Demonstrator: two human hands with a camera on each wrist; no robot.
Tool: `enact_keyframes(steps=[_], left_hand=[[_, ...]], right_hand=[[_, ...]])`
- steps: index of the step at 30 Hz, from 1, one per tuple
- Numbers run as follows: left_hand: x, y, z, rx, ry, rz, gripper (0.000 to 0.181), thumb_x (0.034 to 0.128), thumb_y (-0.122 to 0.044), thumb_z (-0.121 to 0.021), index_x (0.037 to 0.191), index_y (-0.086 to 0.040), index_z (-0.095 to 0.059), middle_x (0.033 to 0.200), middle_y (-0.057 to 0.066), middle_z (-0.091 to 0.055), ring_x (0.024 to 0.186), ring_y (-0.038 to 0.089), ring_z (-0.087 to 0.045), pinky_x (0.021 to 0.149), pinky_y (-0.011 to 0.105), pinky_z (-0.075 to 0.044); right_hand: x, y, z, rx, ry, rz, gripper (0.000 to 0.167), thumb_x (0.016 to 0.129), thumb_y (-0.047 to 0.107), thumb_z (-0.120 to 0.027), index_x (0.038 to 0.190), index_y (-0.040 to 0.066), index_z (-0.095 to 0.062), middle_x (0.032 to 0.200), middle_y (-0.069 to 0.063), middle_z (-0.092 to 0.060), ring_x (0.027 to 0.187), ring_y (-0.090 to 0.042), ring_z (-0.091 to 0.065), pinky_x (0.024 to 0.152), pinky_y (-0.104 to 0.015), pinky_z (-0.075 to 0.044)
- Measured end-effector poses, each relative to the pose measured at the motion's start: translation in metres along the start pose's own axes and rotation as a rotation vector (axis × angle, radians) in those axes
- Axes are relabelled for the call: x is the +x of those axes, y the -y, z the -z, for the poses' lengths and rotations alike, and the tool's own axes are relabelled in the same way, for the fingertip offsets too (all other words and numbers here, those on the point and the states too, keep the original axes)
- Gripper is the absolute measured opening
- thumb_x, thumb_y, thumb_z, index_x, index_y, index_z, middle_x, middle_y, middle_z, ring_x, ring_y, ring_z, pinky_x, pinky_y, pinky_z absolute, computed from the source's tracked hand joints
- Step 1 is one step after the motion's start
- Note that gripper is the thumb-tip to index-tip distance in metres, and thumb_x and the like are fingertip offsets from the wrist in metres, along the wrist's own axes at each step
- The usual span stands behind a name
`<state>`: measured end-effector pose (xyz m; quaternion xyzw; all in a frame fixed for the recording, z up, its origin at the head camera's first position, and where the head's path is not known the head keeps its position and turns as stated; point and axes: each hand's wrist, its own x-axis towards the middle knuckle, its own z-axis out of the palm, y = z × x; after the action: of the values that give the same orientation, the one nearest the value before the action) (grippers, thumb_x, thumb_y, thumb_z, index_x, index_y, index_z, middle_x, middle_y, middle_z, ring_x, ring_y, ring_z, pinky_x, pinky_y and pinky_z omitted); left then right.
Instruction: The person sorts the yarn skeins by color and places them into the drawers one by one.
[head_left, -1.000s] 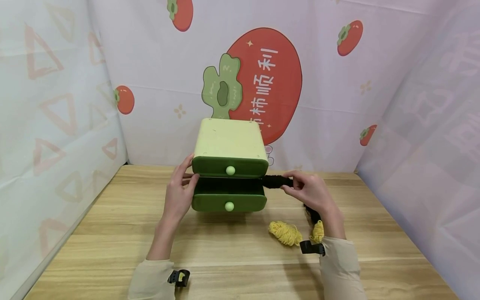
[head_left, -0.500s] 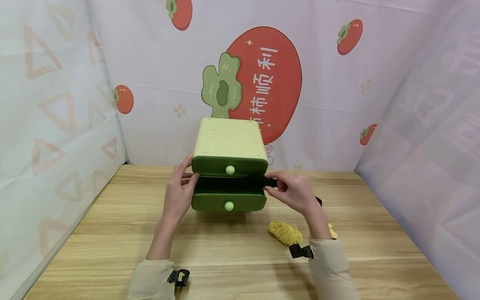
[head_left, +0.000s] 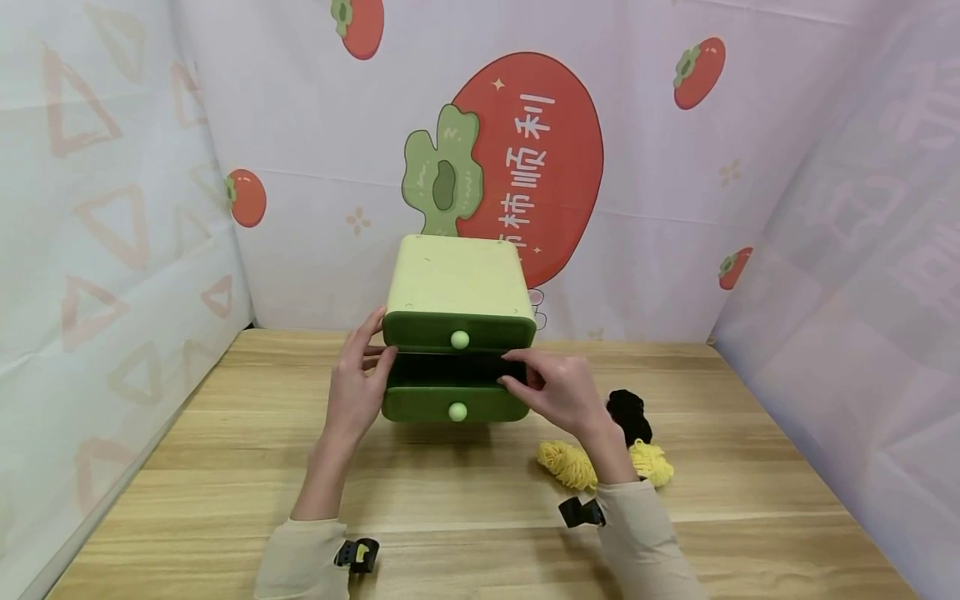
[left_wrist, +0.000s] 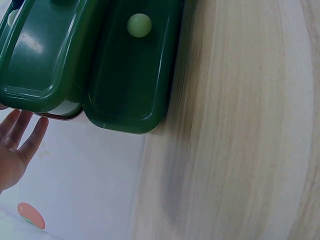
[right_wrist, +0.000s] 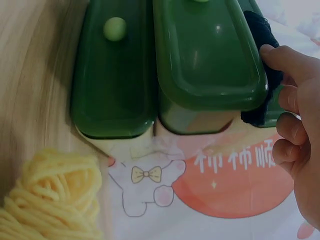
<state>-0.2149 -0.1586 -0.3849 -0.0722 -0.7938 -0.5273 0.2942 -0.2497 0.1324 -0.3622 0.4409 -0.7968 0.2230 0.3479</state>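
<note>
A small chest of drawers (head_left: 459, 275) with a cream top and dark green fronts stands on the table. Its middle drawer (head_left: 420, 406) is pulled out; the lowest drawer (right_wrist: 112, 85) shows as closed in the right wrist view. My right hand (head_left: 558, 387) pinches a hank of black yarn (right_wrist: 260, 35) over the right end of the pulled-out drawer. In the head view the hand and the dark drawer hide this yarn. Along the chest's left side, my left hand (head_left: 356, 383) rests with extended fingers (left_wrist: 34, 140) touching the edge.
Right of the chest, a yellow yarn hank (head_left: 566, 463) lies on the wooden table (head_left: 420, 517). Beside my right forearm are another yellow hank (head_left: 651, 462) and a black hank (head_left: 628, 415). Printed cloth walls (head_left: 300, 250) enclose the back and sides.
My right hand has moved left with the black yarn, from beside the chest to over the pulled-out drawer. The left hand has stayed in place. The black hank on the table is now uncovered.
</note>
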Motion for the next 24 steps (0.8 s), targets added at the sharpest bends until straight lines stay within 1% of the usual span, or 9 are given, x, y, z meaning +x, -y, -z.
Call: enact_keyframes(steps=[7,15,24], left_hand=[[0.001,-0.001,0.0,-0.002,0.005,0.003,0.059,0.0979,-0.01,-0.063,0.148,-0.036,-0.046,0.137,0.009,-0.055,0.103,0.028,-0.067,0.09,0.046,-0.057],[0.001,-0.002,0.0,-0.006,0.007,0.007,0.059,0.0979,-0.01,-0.062,0.148,-0.035,-0.046,0.137,0.01,-0.055,0.103,0.029,-0.067,0.091,0.047,-0.056],[0.0,-0.001,0.0,0.0,0.005,0.005,0.059,0.0978,-0.01,-0.063,0.148,-0.036,-0.046,0.136,0.01,-0.056,0.103,0.029,-0.067,0.09,0.047,-0.056]], right_hand=[[0.004,0.01,-0.008,-0.014,-0.01,0.003,0.026,0.079,0.02,-0.084,0.101,0.011,-0.074,0.053,0.009,-0.045,0.048,0.002,-0.033,0.045,-0.015,-0.029],[0.01,0.025,-0.016,-0.071,-0.017,0.011,0.026,0.08,0.023,-0.083,0.102,0.012,-0.074,0.053,0.009,-0.046,0.044,0.001,-0.032,0.043,-0.014,-0.018],[0.013,0.042,-0.026,-0.124,-0.048,-0.008,0.027,0.081,0.027,-0.082,0.104,0.015,-0.074,0.055,0.009,-0.053,0.043,0.0,-0.041,0.041,-0.014,-0.019]])
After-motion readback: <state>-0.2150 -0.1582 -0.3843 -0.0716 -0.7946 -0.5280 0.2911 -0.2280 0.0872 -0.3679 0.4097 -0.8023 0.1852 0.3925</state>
